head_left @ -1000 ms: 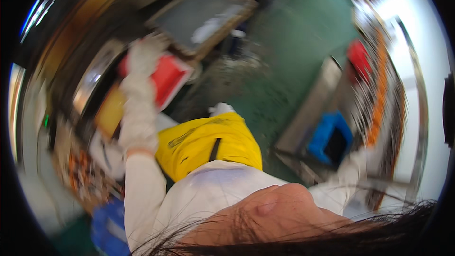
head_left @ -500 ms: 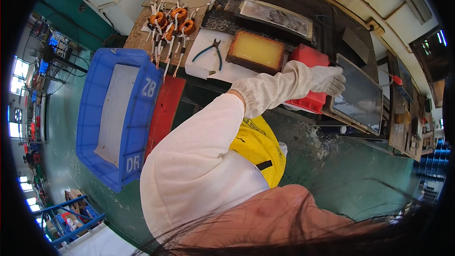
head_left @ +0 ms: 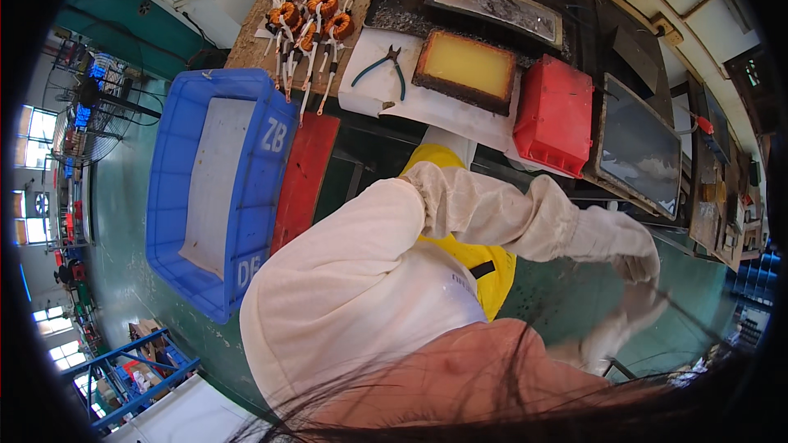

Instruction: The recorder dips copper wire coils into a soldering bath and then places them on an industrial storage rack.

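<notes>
My left hand [head_left: 634, 250] wears a pale glove and reaches across to the right, past the front of the bench. Its fingers are curled down, and what lies in them, if anything, is hidden. Right below it is my right hand [head_left: 642, 302], also pale-gloved and smeared by motion; the two hands meet or overlap, and its fingers cannot be made out. A pale sleeve cover [head_left: 492, 209] wraps my left forearm. Beyond the hands, a red plastic box [head_left: 556, 111] rests at the bench edge, beside a dark glassy plate [head_left: 640, 148] in a frame.
On the bench are a block-shaped tray of yellow material [head_left: 468, 70], blue-handled pliers [head_left: 386, 70], a framed metal plate [head_left: 501, 8] and several copper-wound coils [head_left: 316, 25]. A blue bin [head_left: 275, 172] stands at left by a red board [head_left: 305, 180]. A fan [head_left: 90, 102] stands far left.
My left hand has left the red box and dark plate and come down and nearer. My right hand has come into view beneath it. The whole view has shifted slightly.
</notes>
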A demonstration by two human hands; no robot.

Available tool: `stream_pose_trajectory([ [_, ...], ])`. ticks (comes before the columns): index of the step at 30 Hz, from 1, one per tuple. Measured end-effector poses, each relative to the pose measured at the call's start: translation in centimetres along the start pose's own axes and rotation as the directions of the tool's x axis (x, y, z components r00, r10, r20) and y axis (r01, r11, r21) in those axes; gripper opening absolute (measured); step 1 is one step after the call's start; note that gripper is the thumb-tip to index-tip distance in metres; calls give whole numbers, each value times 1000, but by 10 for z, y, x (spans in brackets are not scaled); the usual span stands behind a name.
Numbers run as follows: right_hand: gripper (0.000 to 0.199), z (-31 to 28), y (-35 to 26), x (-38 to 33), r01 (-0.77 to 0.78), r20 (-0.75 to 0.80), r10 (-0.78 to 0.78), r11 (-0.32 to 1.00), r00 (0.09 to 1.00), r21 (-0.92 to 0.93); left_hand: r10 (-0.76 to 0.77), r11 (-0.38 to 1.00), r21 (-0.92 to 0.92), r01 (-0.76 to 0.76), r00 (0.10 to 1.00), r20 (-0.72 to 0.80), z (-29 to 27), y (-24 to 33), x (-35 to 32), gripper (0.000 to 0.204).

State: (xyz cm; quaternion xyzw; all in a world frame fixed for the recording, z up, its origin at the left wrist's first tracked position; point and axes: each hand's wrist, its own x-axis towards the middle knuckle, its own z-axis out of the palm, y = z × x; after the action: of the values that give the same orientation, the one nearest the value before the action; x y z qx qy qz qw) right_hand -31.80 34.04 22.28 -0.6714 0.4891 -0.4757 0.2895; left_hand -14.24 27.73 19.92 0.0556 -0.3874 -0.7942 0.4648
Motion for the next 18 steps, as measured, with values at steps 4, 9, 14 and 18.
stream_pose_trajectory([
  [4,59,87,17,45,67,-122,5,812,992,580,181,945,-288,-153,981,73,-5,-13,-16,38],
  [9,44,118,-10,70,-73,-36,312,332,950,941,376,854,-374,-362,926,-39,-8,10,-34,42],
  [14,39,74,-23,83,-309,323,-109,125,940,943,320,875,-427,-229,935,155,6,33,-98,43],
  [18,46,42,-42,91,-326,345,-156,138,926,935,-276,853,-467,234,961,-22,3,11,-149,51],
])
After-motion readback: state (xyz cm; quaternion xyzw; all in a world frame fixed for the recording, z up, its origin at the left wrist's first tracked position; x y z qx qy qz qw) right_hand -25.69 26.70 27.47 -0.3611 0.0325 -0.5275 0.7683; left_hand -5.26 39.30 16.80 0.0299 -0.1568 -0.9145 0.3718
